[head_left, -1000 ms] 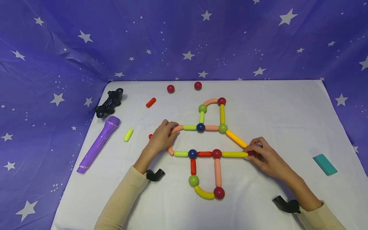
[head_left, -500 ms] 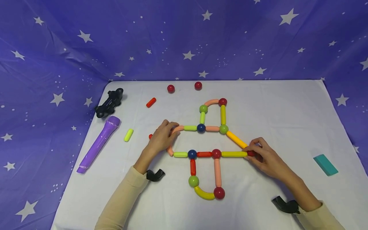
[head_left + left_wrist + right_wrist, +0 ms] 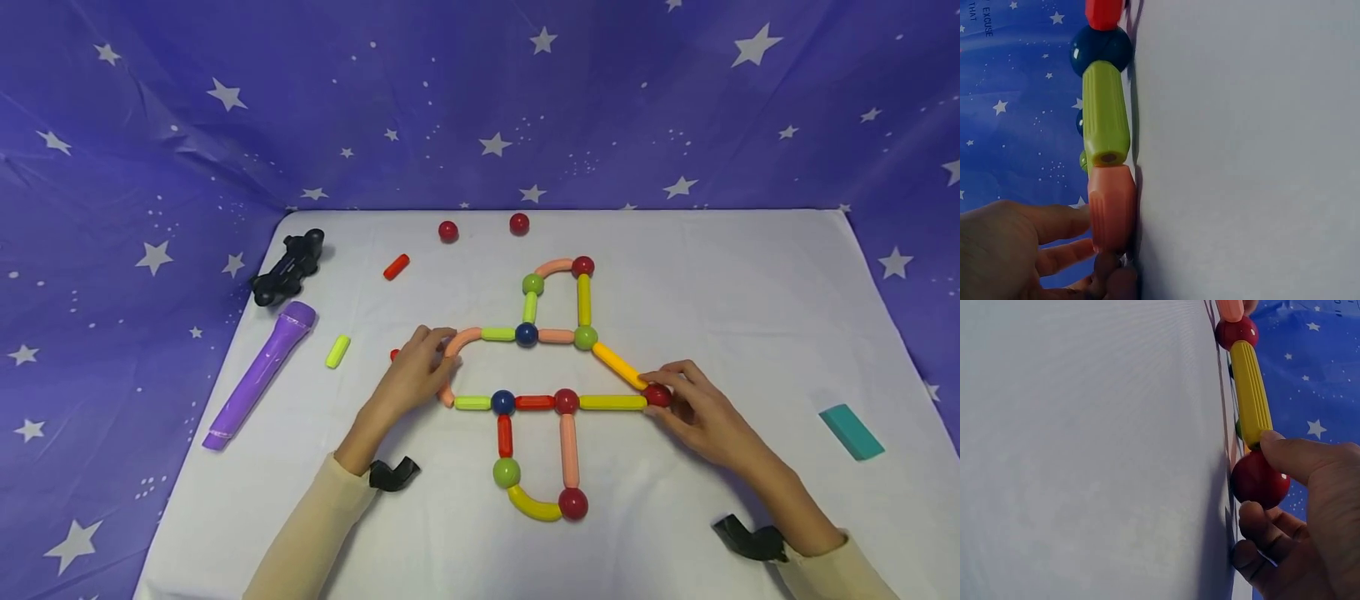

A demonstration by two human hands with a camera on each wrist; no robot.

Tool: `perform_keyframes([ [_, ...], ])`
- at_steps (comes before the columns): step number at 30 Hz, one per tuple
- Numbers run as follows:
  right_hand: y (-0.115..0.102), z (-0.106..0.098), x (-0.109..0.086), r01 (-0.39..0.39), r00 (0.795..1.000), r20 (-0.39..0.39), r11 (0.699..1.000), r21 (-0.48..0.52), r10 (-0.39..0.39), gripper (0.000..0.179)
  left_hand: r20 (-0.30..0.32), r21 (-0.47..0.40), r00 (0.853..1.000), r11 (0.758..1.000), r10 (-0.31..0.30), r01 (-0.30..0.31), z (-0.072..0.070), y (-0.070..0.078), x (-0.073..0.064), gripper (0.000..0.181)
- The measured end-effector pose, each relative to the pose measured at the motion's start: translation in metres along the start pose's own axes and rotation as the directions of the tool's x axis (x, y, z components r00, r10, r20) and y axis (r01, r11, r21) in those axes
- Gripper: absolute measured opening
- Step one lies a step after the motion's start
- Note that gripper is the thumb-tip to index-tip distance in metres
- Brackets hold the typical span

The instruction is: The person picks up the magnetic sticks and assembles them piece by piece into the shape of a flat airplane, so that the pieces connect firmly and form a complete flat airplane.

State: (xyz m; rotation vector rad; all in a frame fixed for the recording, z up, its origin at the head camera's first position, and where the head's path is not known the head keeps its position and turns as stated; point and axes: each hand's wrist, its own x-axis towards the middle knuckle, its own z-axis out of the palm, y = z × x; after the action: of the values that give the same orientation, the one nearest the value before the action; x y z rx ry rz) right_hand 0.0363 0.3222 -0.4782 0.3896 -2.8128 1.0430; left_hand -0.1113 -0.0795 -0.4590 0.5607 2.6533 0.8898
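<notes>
A flat outline of coloured magnetic rods and balls lies on the white table. My left hand (image 3: 411,375) holds the curved pink rod (image 3: 467,335) at its left end, thumb inside the bend and fingertips along the outside. A light green rod (image 3: 1105,112) and a dark blue ball (image 3: 1102,50) continue from it. On the right, my right hand (image 3: 701,415) pinches a red ball (image 3: 657,395), with the thumb at the end of the yellow rod (image 3: 1251,394). Yellow and orange (image 3: 619,367) rods converge at that ball.
Two red balls (image 3: 519,224), a short red rod (image 3: 396,267) and a light green rod (image 3: 337,351) lie loose. A black gamepad-like object (image 3: 288,268) and a purple toy microphone (image 3: 258,379) are on the left. A teal block (image 3: 851,432) is on the right. Starred cloth surrounds the table.
My left hand has slid slightly left and toward me, uncovering more of the curved pink rod. The fingers of my right hand have drawn back a little, so more of the red ball shows.
</notes>
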Motion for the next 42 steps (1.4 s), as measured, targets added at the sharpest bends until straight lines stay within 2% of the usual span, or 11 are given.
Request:
perform_keyframes([
  [4,0.0013,-0.0025,-0.0001,0.034,0.999,-0.004,0.999,-0.006,-0.034,0.055,0.002,-0.033,1.0,0.999,0.01,-0.01,-0.0012,0.0003,-0.0053,0.049],
  [10,0.0025,-0.0028,-0.0014,0.056,0.998,0.004,0.997,-0.044,-0.056,0.054,-0.036,-0.016,0.998,0.999,0.049,-0.049,0.0006,0.0001,-0.0062,0.042],
  [18,0.0053,-0.0008,-0.0019,0.128,0.991,-0.02,0.99,-0.055,-0.13,0.046,-0.064,-0.024,0.997,0.999,0.047,-0.048,0.0027,-0.0024,-0.0062,0.036],
  [23,0.0051,0.0002,-0.0022,0.131,0.991,-0.021,0.99,-0.059,-0.133,0.045,-0.073,-0.03,0.997,0.999,0.036,-0.038,0.0029,-0.0023,-0.0065,0.037],
  [32,0.0042,0.0001,-0.0026,0.117,0.993,-0.012,0.992,-0.045,-0.118,0.044,-0.141,-0.028,0.99,0.999,0.027,-0.031,0.0071,-0.0023,-0.005,0.033],
  [42,0.0029,0.0016,-0.0021,0.102,0.995,0.0,0.994,-0.03,-0.102,0.044,-0.124,-0.072,0.991,0.997,-0.05,0.041,0.0072,-0.0025,-0.0072,0.033],
])
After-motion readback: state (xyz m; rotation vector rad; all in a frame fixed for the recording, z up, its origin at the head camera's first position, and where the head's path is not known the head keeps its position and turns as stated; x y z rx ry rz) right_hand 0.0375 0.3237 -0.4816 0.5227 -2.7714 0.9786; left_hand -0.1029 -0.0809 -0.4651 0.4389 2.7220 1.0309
